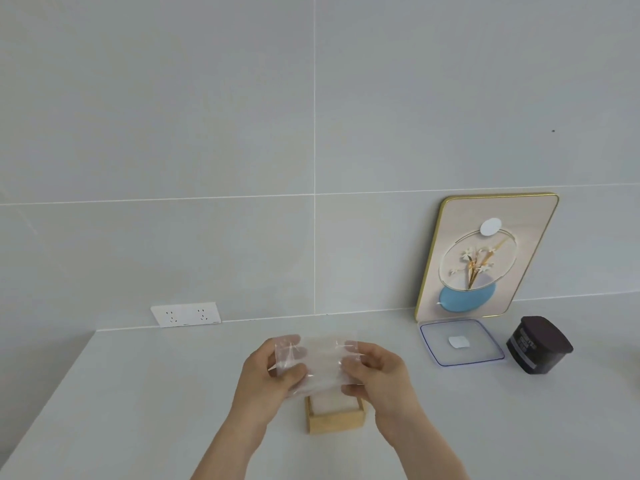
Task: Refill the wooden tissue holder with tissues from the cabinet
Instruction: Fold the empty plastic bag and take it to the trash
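A small square wooden tissue holder stands on the pale counter near the front, with white tissues showing inside it. Just above it, both hands hold a clear plastic tissue wrapper. My left hand grips the wrapper's left end and my right hand grips its right end. The wrapper looks thin and see-through; I cannot tell whether any tissues remain inside it. The hands hide the holder's back edge.
A gold-framed flower picture leans on the tiled wall at the right. In front of it lie a clear plastic lid and a dark round jar. A white double socket sits low on the wall at the left.
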The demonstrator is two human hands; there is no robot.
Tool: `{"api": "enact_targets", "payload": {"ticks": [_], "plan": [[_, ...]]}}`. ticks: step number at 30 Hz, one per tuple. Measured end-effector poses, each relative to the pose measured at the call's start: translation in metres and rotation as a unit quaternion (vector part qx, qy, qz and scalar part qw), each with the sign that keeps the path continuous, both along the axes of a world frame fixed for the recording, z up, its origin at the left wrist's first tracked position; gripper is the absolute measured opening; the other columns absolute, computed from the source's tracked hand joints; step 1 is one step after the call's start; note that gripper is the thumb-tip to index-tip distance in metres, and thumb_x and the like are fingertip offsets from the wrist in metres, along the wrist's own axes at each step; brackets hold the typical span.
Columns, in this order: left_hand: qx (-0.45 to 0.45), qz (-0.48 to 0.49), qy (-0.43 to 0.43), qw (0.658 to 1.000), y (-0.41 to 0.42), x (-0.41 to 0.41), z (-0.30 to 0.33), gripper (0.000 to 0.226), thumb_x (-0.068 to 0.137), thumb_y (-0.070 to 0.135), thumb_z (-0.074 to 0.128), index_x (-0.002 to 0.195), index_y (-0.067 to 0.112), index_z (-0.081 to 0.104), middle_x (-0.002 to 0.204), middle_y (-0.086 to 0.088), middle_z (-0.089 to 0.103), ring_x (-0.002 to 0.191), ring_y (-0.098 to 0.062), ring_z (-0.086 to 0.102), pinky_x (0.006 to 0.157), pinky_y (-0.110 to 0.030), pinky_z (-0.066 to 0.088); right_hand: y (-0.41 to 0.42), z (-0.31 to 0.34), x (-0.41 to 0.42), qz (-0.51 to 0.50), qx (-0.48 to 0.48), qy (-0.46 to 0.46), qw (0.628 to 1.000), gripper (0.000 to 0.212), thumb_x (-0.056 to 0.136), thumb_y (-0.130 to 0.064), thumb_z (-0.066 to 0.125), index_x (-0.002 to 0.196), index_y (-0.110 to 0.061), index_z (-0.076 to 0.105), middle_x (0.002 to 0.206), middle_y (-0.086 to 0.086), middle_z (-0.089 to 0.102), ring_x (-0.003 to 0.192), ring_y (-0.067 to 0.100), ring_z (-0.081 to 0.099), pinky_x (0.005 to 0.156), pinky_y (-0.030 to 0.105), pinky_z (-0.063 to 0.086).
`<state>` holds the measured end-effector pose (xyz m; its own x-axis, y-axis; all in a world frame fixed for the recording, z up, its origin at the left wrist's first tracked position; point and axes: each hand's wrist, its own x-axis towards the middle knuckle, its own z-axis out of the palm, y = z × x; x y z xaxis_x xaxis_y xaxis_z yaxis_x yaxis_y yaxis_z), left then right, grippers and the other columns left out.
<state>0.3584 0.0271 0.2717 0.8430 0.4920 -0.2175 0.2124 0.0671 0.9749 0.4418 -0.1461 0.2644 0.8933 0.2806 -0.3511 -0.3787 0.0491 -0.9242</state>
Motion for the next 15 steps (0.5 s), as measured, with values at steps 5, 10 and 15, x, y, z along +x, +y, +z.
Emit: {"api": "enact_targets", "payload": {"ticks": [5, 10, 15], "plan": [[-0.012, 0.069, 0.013, 0.997, -0.009, -0.004, -0.010, 0.041, 0.082, -0.007, 0.071, 0.105, 0.027, 0.073, 0.105, -0.007, 0.078, 0.085, -0.022, 0.078, 0.072, -0.034, 0.065, 0.010, -0.009, -0.009, -0.073, -0.028, -0.033, 0.996, 0.023, 0.088, 0.006, 0.073, 0.104, -0.009, 0.065, 0.084, 0.016, 0.078, 0.058, 0.020, 0.072, 0.053, 0.027, 0.060], [-0.043, 0.151, 0.011, 0.988, -0.014, -0.018, -0.017, 0.046, 0.085, 0.017, 0.077, 0.113, 0.035, 0.045, 0.106, 0.000, 0.073, 0.072, -0.026, 0.079, 0.076, -0.036, 0.060, 0.022, -0.024, -0.012, -0.114, -0.070, -0.071, 0.988, 0.021, 0.088, 0.006, 0.071, 0.089, -0.010, 0.058, 0.086, 0.018, 0.071, 0.062, 0.034, 0.070, 0.049, 0.024, 0.059], [0.047, 0.115, 0.053, 0.991, 0.002, -0.036, -0.022, 0.033, 0.085, 0.003, 0.069, 0.089, 0.034, 0.061, 0.100, -0.005, 0.076, 0.068, -0.027, 0.077, 0.078, -0.039, 0.061, 0.041, -0.034, -0.022, -0.051, -0.113, -0.099, 0.987, 0.020, 0.094, -0.010, 0.070, 0.097, -0.029, 0.074, 0.093, 0.010, 0.073, 0.063, 0.016, 0.071, 0.068, 0.041, 0.067]]}}
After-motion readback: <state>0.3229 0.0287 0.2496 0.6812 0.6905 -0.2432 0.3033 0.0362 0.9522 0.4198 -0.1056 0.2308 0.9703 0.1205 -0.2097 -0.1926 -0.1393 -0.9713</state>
